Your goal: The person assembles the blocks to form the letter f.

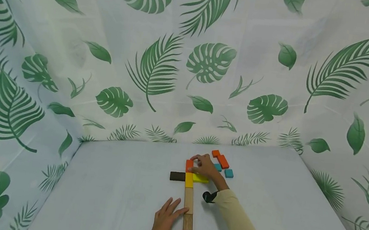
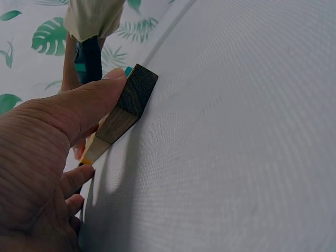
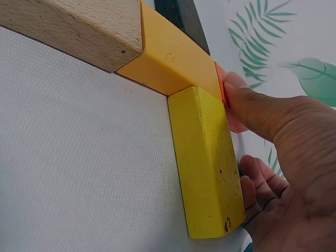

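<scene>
A row of wooden blocks lies on the white tabletop: a brown block (image 1: 188, 226) nearest, a pale wood block (image 1: 189, 197), an orange-yellow block (image 1: 189, 181) and a red-orange block (image 1: 189, 165) farthest. A dark brown block (image 1: 177, 176) juts out left, a yellow block (image 3: 206, 168) right. My right hand (image 1: 205, 166) pinches the red-orange block between thumb and fingers, partly hiding it. With fingers spread, my left hand (image 1: 166, 223) touches the row: its thumb at the brown block's near end, its index finger by the joint with the pale block.
Beyond my right hand lie two loose orange-red blocks (image 1: 223, 161) and two teal blocks (image 1: 229, 173), one partly hidden by that hand. A black wrist device (image 1: 208, 197) sits at my right cuff. Leaf-printed cloth walls (image 1: 206, 106) border the table.
</scene>
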A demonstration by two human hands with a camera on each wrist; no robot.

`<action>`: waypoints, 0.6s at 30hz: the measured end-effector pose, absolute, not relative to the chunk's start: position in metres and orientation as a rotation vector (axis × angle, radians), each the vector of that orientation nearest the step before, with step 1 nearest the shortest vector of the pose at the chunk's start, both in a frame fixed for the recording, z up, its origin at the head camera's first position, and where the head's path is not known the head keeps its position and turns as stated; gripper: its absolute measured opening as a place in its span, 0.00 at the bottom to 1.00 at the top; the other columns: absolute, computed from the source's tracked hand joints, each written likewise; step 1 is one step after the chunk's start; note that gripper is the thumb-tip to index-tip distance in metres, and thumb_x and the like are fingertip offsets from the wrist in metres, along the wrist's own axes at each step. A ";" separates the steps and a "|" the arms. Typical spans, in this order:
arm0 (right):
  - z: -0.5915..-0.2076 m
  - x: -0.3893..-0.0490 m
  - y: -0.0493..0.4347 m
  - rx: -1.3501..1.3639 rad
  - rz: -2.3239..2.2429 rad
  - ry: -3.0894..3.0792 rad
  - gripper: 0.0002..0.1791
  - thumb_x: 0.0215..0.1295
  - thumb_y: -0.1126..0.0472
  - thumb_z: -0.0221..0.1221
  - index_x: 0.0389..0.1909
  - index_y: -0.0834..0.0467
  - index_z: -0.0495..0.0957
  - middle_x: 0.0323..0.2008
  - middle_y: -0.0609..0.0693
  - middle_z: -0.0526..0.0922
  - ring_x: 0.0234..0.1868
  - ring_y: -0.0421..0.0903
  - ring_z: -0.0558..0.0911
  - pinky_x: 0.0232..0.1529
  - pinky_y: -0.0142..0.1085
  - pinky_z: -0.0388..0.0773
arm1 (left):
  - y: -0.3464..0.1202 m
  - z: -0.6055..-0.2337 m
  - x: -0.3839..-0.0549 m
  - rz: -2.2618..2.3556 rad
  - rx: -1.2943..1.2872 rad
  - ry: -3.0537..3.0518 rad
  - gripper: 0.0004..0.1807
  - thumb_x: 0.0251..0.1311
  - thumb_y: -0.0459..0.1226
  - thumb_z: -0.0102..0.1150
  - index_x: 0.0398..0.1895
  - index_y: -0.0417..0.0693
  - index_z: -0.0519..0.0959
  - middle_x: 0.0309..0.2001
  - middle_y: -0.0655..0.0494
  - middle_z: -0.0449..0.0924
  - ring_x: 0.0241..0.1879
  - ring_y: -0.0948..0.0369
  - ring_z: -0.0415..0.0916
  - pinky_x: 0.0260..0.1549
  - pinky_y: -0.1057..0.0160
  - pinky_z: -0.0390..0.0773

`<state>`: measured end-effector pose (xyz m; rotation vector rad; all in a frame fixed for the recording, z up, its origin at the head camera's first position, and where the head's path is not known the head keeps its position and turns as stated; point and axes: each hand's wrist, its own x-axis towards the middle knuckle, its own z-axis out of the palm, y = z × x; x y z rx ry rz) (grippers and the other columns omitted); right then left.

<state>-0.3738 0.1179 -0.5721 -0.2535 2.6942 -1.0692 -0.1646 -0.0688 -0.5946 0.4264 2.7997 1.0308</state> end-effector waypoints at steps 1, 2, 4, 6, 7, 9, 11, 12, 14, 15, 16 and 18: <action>-0.572 -0.374 0.118 -0.253 -1.071 2.693 0.23 0.58 0.50 0.69 0.54 0.48 0.78 0.50 0.57 0.69 0.48 0.52 0.72 0.52 0.48 0.76 | -0.069 -0.594 -0.165 1.033 0.421 2.798 0.37 0.51 0.66 0.61 0.66 0.70 0.71 0.74 0.51 0.60 0.74 0.43 0.48 0.58 0.32 0.57; -0.572 -0.373 0.118 -0.254 -1.067 2.695 0.23 0.58 0.50 0.69 0.54 0.48 0.78 0.50 0.57 0.69 0.48 0.52 0.72 0.52 0.48 0.76 | -0.069 -0.594 -0.164 1.028 0.427 2.803 0.37 0.51 0.66 0.62 0.66 0.70 0.71 0.74 0.51 0.60 0.74 0.42 0.48 0.58 0.32 0.57; -0.572 -0.373 0.118 -0.258 -1.059 2.699 0.23 0.58 0.50 0.69 0.54 0.48 0.78 0.50 0.57 0.69 0.48 0.52 0.72 0.53 0.49 0.76 | -0.068 -0.594 -0.164 1.021 0.430 2.812 0.37 0.51 0.66 0.62 0.66 0.70 0.71 0.73 0.51 0.60 0.74 0.42 0.49 0.58 0.32 0.57; -0.572 -0.373 0.118 -0.261 -1.045 2.707 0.24 0.57 0.49 0.69 0.54 0.48 0.78 0.50 0.58 0.69 0.48 0.52 0.72 0.52 0.49 0.76 | -0.068 -0.595 -0.164 1.019 0.432 2.816 0.37 0.51 0.66 0.62 0.66 0.70 0.71 0.73 0.51 0.61 0.74 0.42 0.49 0.58 0.32 0.58; -0.572 -0.373 0.118 -0.262 -1.036 2.712 0.24 0.57 0.49 0.69 0.54 0.48 0.78 0.50 0.58 0.69 0.48 0.52 0.72 0.52 0.49 0.76 | -0.068 -0.595 -0.164 1.020 0.429 2.815 0.37 0.51 0.66 0.62 0.66 0.70 0.71 0.73 0.51 0.61 0.74 0.42 0.49 0.58 0.32 0.58; -0.572 -0.373 0.118 -0.262 -1.020 2.718 0.24 0.57 0.48 0.69 0.55 0.48 0.78 0.50 0.58 0.69 0.48 0.52 0.73 0.52 0.49 0.76 | -0.069 -0.595 -0.164 1.014 0.430 2.819 0.37 0.51 0.66 0.62 0.66 0.70 0.71 0.73 0.51 0.61 0.74 0.42 0.49 0.58 0.32 0.58; -0.572 -0.372 0.117 -0.259 -1.006 2.724 0.24 0.58 0.48 0.69 0.55 0.48 0.77 0.50 0.58 0.69 0.48 0.52 0.73 0.52 0.48 0.76 | -0.069 -0.595 -0.165 1.010 0.432 2.821 0.37 0.51 0.66 0.62 0.66 0.70 0.71 0.73 0.51 0.61 0.73 0.42 0.50 0.57 0.32 0.58; -0.572 -0.372 0.117 -0.256 -1.006 2.724 0.25 0.57 0.48 0.69 0.55 0.48 0.77 0.50 0.58 0.69 0.48 0.52 0.73 0.52 0.48 0.76 | -0.069 -0.595 -0.165 1.012 0.428 2.819 0.37 0.51 0.66 0.62 0.66 0.71 0.71 0.73 0.51 0.61 0.74 0.42 0.49 0.57 0.32 0.58; -0.572 -0.372 0.117 -0.248 -1.009 2.724 0.25 0.58 0.48 0.69 0.55 0.48 0.77 0.51 0.58 0.69 0.49 0.52 0.73 0.53 0.48 0.76 | -0.069 -0.595 -0.165 1.015 0.430 2.817 0.37 0.51 0.66 0.62 0.66 0.70 0.71 0.73 0.51 0.61 0.74 0.42 0.49 0.57 0.32 0.58; -0.572 -0.372 0.117 -0.245 -1.010 2.726 0.24 0.58 0.48 0.69 0.55 0.48 0.77 0.51 0.58 0.69 0.49 0.52 0.73 0.53 0.49 0.76 | -0.069 -0.595 -0.165 1.018 0.432 2.815 0.37 0.51 0.65 0.62 0.66 0.70 0.71 0.73 0.50 0.61 0.74 0.42 0.49 0.57 0.32 0.58; -0.573 -0.372 0.116 -0.238 -1.013 2.725 0.24 0.58 0.48 0.69 0.55 0.47 0.77 0.51 0.58 0.69 0.49 0.52 0.73 0.53 0.49 0.76 | -0.069 -0.595 -0.165 1.019 0.436 2.815 0.37 0.51 0.65 0.62 0.66 0.70 0.71 0.73 0.50 0.61 0.73 0.42 0.49 0.57 0.32 0.58; -0.573 -0.371 0.116 -0.225 -1.016 2.725 0.24 0.58 0.48 0.69 0.55 0.47 0.77 0.52 0.58 0.69 0.49 0.52 0.73 0.53 0.49 0.76 | -0.069 -0.594 -0.165 1.023 0.436 2.813 0.37 0.51 0.65 0.63 0.66 0.69 0.71 0.73 0.50 0.61 0.74 0.42 0.49 0.57 0.32 0.58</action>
